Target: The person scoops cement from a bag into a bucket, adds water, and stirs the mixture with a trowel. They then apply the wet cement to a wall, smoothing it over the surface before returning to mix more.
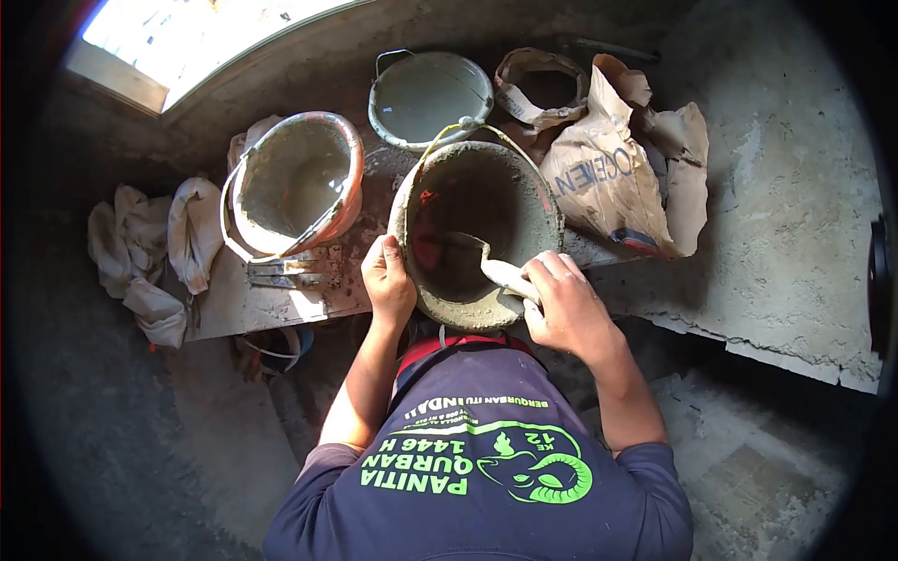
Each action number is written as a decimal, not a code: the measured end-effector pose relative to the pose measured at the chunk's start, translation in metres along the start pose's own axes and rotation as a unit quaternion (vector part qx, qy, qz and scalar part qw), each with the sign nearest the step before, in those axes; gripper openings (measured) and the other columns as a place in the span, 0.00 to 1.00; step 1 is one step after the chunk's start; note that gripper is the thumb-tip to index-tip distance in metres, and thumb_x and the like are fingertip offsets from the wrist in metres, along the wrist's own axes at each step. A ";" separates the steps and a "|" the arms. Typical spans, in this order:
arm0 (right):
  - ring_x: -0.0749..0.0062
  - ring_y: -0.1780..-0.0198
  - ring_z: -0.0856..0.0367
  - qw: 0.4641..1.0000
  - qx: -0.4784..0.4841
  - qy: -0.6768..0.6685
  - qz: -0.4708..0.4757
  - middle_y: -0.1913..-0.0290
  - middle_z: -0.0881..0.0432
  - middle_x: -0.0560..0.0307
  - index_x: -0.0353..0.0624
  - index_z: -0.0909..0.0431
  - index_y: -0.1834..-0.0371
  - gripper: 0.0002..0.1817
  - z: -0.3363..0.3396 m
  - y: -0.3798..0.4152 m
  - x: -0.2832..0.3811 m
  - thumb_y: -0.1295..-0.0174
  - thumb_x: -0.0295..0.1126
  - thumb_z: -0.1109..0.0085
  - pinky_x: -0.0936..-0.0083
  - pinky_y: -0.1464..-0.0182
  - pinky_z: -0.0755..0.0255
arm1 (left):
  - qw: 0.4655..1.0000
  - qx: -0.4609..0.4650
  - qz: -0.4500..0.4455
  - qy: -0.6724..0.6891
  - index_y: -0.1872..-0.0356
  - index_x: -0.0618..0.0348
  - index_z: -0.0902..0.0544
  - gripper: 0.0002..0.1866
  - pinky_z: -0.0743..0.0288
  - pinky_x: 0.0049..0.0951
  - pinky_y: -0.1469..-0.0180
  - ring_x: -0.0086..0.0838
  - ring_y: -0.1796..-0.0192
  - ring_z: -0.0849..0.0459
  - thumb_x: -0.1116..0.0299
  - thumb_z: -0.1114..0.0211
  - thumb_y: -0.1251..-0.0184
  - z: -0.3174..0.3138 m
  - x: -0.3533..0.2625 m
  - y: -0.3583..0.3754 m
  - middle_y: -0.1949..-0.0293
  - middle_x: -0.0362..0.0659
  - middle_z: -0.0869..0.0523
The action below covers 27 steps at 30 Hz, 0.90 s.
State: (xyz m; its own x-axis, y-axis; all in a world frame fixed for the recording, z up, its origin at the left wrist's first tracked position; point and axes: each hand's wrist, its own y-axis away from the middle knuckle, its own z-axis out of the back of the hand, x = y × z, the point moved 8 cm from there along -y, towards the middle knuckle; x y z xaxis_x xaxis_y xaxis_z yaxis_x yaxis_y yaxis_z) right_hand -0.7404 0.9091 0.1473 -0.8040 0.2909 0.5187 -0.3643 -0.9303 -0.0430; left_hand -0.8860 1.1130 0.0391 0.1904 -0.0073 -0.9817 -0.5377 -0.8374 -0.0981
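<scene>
A mortar-crusted bucket is tilted toward me at the worktop's edge, its wire handle raised at the far side. Against its left rim, my left hand is closed, with the thumb up along the outside. My right hand grips the pale handle of a trowel at the near right rim. The trowel's bent neck reaches into the bucket, where its blade is hard to make out in the shadow. Grey mortar coats the inside wall.
An orange bucket stands at left, and a water-filled bucket stands behind. Torn paper cement bags lie at right. Pale crumpled sacks hang at the left end of the concrete worktop. A window opening is at upper left.
</scene>
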 end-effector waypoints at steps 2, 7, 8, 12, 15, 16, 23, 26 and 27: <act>0.42 0.50 0.22 1.000 0.007 0.020 -0.017 0.54 0.22 0.40 0.36 0.24 0.48 0.21 -0.006 -0.001 -0.001 0.46 0.26 0.36 0.53 0.44 0.26 | 0.999 -0.022 0.005 0.046 0.61 0.64 0.18 0.18 0.29 0.18 0.61 0.14 0.65 0.24 0.60 0.48 0.15 -0.007 -0.011 -0.002 0.66 0.35 0.16; 0.42 0.48 0.19 0.997 -0.017 0.015 -0.068 0.51 0.18 0.38 0.37 0.22 0.43 0.23 -0.014 -0.011 -0.007 0.41 0.34 0.32 0.53 0.45 0.23 | 0.998 -0.016 0.021 0.063 0.53 0.67 0.16 0.19 0.25 0.20 0.56 0.17 0.61 0.19 0.60 0.48 0.15 -0.006 -0.007 -0.006 0.60 0.39 0.12; 0.43 0.48 0.19 0.996 -0.017 0.018 -0.082 0.51 0.18 0.39 0.37 0.20 0.46 0.21 -0.017 -0.012 -0.012 0.42 0.35 0.32 0.53 0.46 0.23 | 0.997 -0.011 0.026 0.066 0.52 0.68 0.16 0.19 0.24 0.21 0.55 0.18 0.60 0.18 0.60 0.48 0.15 -0.002 -0.003 -0.006 0.59 0.40 0.11; 0.48 0.50 0.18 0.993 0.028 0.061 -0.093 0.55 0.18 0.44 0.38 0.19 0.54 0.15 -0.020 -0.013 -0.020 0.41 0.33 0.34 0.54 0.49 0.20 | 0.997 -0.020 0.031 0.066 0.51 0.69 0.15 0.20 0.23 0.22 0.53 0.19 0.58 0.17 0.60 0.49 0.15 0.001 -0.003 -0.001 0.57 0.41 0.11; 0.53 0.51 0.18 0.988 -0.071 0.128 -0.046 0.59 0.19 0.48 0.40 0.18 0.58 0.13 0.008 -0.017 -0.013 0.44 0.32 0.33 0.58 0.53 0.19 | 0.996 -0.042 0.028 0.076 0.52 0.69 0.15 0.20 0.23 0.23 0.53 0.20 0.58 0.17 0.60 0.49 0.14 0.011 0.004 -0.003 0.57 0.41 0.11; 0.53 0.51 0.18 0.988 -0.069 0.128 -0.043 0.59 0.19 0.48 0.40 0.18 0.58 0.13 0.013 -0.019 -0.012 0.44 0.32 0.33 0.58 0.53 0.19 | 0.996 -0.045 0.028 0.076 0.52 0.69 0.15 0.20 0.23 0.23 0.53 0.20 0.58 0.17 0.60 0.49 0.14 0.018 0.011 -0.003 0.57 0.41 0.11; 0.50 0.52 0.18 0.985 -0.078 0.149 -0.038 0.57 0.19 0.48 0.39 0.19 0.54 0.17 0.015 -0.042 -0.012 0.46 0.32 0.30 0.56 0.53 0.21 | 0.992 -0.050 0.068 0.097 0.49 0.68 0.16 0.22 0.22 0.24 0.53 0.22 0.59 0.16 0.57 0.51 0.14 0.045 0.034 -0.012 0.57 0.42 0.11; 0.49 0.52 0.18 0.984 -0.118 0.131 -0.028 0.58 0.19 0.48 0.40 0.18 0.52 0.18 0.019 -0.042 0.001 0.46 0.31 0.31 0.56 0.54 0.21 | 0.970 -0.088 0.160 0.160 0.51 0.66 0.17 0.25 0.21 0.24 0.56 0.23 0.63 0.16 0.51 0.51 0.15 0.066 0.045 -0.004 0.61 0.41 0.12; 0.53 0.53 0.19 0.981 -0.142 0.132 -0.025 0.59 0.22 0.52 0.44 0.19 0.54 0.15 0.024 -0.040 0.005 0.45 0.30 0.32 0.58 0.56 0.20 | 0.956 -0.041 0.222 0.187 0.52 0.64 0.18 0.26 0.19 0.26 0.58 0.24 0.66 0.16 0.48 0.50 0.16 0.088 0.065 0.004 0.64 0.40 0.14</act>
State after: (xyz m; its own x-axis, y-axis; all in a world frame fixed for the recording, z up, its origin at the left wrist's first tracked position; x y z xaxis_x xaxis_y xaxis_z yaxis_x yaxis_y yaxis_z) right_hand -0.7188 0.9427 0.1722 -0.8616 0.4169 0.2896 -0.4927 -0.8241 -0.2795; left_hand -0.9482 1.1569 -0.0394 0.2475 -0.5542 -0.7947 -0.5706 -0.7463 0.3427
